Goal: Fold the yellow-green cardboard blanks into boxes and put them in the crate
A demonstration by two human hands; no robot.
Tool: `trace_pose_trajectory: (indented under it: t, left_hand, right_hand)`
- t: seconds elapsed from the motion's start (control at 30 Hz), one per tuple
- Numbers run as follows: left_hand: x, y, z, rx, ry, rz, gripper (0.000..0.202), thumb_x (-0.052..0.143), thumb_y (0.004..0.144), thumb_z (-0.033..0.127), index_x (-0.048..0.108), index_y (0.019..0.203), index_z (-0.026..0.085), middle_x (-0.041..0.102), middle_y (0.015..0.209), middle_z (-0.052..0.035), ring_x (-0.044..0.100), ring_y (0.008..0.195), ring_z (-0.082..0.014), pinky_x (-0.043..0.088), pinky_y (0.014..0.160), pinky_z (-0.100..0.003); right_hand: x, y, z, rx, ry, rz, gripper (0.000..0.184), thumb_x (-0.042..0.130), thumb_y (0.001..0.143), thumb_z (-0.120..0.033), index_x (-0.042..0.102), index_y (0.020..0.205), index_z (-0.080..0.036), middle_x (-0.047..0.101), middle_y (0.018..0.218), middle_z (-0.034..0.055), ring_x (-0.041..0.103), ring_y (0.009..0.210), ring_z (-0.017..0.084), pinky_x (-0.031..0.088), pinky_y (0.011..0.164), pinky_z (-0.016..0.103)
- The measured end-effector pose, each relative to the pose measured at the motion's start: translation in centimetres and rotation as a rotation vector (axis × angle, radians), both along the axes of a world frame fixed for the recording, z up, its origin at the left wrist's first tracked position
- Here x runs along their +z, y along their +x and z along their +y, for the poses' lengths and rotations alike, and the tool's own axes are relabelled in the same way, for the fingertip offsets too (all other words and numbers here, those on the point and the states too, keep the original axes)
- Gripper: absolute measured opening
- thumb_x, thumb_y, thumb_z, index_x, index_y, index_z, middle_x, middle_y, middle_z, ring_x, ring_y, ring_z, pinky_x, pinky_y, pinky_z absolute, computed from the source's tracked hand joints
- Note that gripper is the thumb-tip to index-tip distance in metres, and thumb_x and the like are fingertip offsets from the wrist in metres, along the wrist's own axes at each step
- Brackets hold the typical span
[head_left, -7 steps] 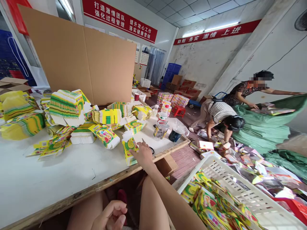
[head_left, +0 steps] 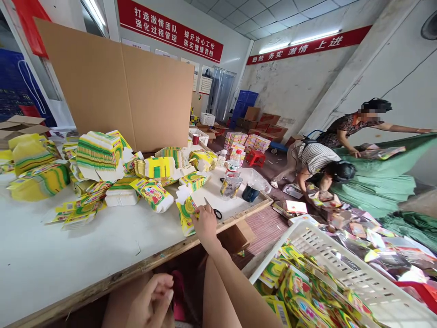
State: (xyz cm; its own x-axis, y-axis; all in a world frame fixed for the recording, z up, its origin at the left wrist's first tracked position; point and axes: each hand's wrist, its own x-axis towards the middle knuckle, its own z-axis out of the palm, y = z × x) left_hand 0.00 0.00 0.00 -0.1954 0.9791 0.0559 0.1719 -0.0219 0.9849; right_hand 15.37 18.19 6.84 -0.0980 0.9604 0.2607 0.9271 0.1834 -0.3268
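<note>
My right hand (head_left: 205,228) is at the table's front edge with its fingers bent, closed on the right side of a yellow-green printed carton (head_left: 186,210) that has white flaps standing up. Beside these fingers lies a pair of scissors (head_left: 217,214), its blade pointing away and black handle partly covered. My left hand (head_left: 152,298) hangs low over my lap, palm up, fingers loosely curled and thumb apart, nothing visible in it. Left of the carton lies another printed carton (head_left: 155,195). Stacks of flat cartons (head_left: 99,152) are heaped farther back.
A plastic bottle (head_left: 234,163), a clear jar (head_left: 230,187) and a dark mug (head_left: 250,193) stand at the table's right end. A white crate (head_left: 327,241) of printed packets is at lower right. Two people (head_left: 314,159) bend beside a green sack (head_left: 375,187). Cardboard (head_left: 157,100) stands behind.
My right thumb has drawn slightly rightward along the carton, and more of the scissors shows. My left hand has shifted slightly left and up. The view has turned a little.
</note>
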Motion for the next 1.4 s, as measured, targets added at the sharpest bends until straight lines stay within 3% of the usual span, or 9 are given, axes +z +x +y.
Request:
trace_pose_trajectory:
  t: [0.23, 0.37, 0.47, 0.63, 0.77, 0.93, 1.13, 1.27, 1.4]
  left_hand:
    - [4.7, 1.0, 4.4, -0.126, 0.083, 0.128, 0.030, 0.056, 0.092, 0.047, 0.069, 0.103, 0.023, 0.075, 0.106, -0.0101, 0.071, 0.096, -0.0252, 0.055, 0.091, -0.040]
    - [3.6, 1.6, 3.3, -0.157, 0.024, -0.002, 0.039, 0.060, 0.089, 0.054, 0.071, 0.102, 0.020, 0.076, 0.101, -0.0110, 0.072, 0.093, -0.0255, 0.057, 0.087, -0.038]
    - [2.8, 1.5, 2.3, -0.157, -0.070, -0.180, 0.045, 0.068, 0.082, 0.059, 0.074, 0.097, 0.017, 0.078, 0.099, -0.0127, 0.074, 0.092, -0.0274, 0.058, 0.087, -0.037]
    - [4.7, 1.9, 2.4, -0.077, -0.139, -0.645, 0.055, 0.075, 0.077, 0.058, 0.074, 0.113, 0.016, 0.076, 0.117, -0.0163, 0.071, 0.111, -0.0330, 0.055, 0.099, -0.045]
    - [5.5, 3.5, 2.4, -0.097, -0.163, -0.968, 0.053, 0.075, 0.078, 0.057, 0.074, 0.116, 0.021, 0.072, 0.128, -0.0153, 0.066, 0.120, -0.0356, 0.050, 0.105, -0.052]
    - [5.0, 4.8, 1.4, -0.258, -0.209, -1.060, 0.053, 0.073, 0.080, 0.056, 0.074, 0.120, 0.021, 0.069, 0.133, -0.0147, 0.064, 0.123, -0.0356, 0.047, 0.109, -0.050]
    - [5.6, 4.4, 0.4, -0.328, -0.251, -0.972, 0.059, 0.076, 0.077, 0.058, 0.074, 0.119, 0.018, 0.076, 0.118, -0.0160, 0.070, 0.110, -0.0355, 0.055, 0.095, -0.045]
    - [5.7, 4.5, -0.2, -0.387, -0.318, -0.927, 0.053, 0.078, 0.076, 0.055, 0.075, 0.115, 0.020, 0.079, 0.104, -0.0132, 0.075, 0.094, -0.0315, 0.059, 0.084, -0.040]
    - [5.8, 5.3, -0.8, -0.365, -0.320, -0.856, 0.046, 0.079, 0.077, 0.052, 0.075, 0.110, 0.020, 0.080, 0.100, -0.0103, 0.076, 0.089, -0.0277, 0.059, 0.082, -0.036]
  right_hand:
    - [0.1, -0.2, -2.0, 0.259, 0.042, -0.059, 0.036, 0.079, 0.081, -0.038, 0.072, 0.112, -0.019, 0.069, 0.131, 0.0142, 0.062, 0.119, 0.031, 0.038, 0.104, 0.045]
    - [0.7, 0.7, -2.1, 0.307, 0.068, -0.036, 0.014, 0.072, 0.089, -0.034, 0.077, 0.084, -0.022, 0.080, 0.104, 0.0081, 0.071, 0.098, 0.025, 0.042, 0.095, 0.039]
    - [1.6, 1.4, -2.9, 0.277, 0.133, 0.023, 0.023, 0.060, 0.097, -0.026, 0.075, 0.079, -0.022, 0.080, 0.086, 0.0056, 0.072, 0.084, 0.022, 0.043, 0.089, 0.038]
    - [1.5, 2.1, -10.2, 0.195, 0.303, 0.178, 0.026, 0.045, 0.103, -0.023, 0.071, 0.100, -0.025, 0.079, 0.101, 0.0076, 0.071, 0.093, 0.025, 0.044, 0.093, 0.045]
    - [-1.6, 2.9, -17.3, 0.440, 0.443, 0.414, 0.032, 0.061, 0.092, -0.017, 0.067, 0.118, -0.035, 0.081, 0.096, 0.0024, 0.076, 0.083, 0.026, 0.053, 0.077, 0.044]
    - [-3.0, 3.9, -19.9, 0.567, 0.397, 0.478, 0.061, 0.069, 0.085, -0.010, 0.055, 0.137, -0.039, 0.082, 0.100, 0.0015, 0.079, 0.080, 0.026, 0.059, 0.070, 0.041]
    - [-1.4, 3.3, -20.1, 0.411, 0.427, 0.749, 0.031, 0.063, 0.094, -0.041, 0.067, 0.124, -0.039, 0.081, 0.096, 0.0036, 0.077, 0.082, 0.028, 0.059, 0.071, 0.042]
    - [-1.1, 3.7, -19.7, 0.097, 0.126, 0.852, 0.044, 0.062, 0.092, -0.046, 0.067, 0.131, -0.027, 0.072, 0.126, 0.0122, 0.068, 0.115, 0.033, 0.057, 0.096, 0.049]
    - [-1.1, 4.0, -19.2, 0.009, -0.141, 1.064, 0.043, 0.068, 0.087, -0.051, 0.075, 0.114, -0.019, 0.078, 0.109, 0.0131, 0.073, 0.099, 0.031, 0.061, 0.086, 0.041]
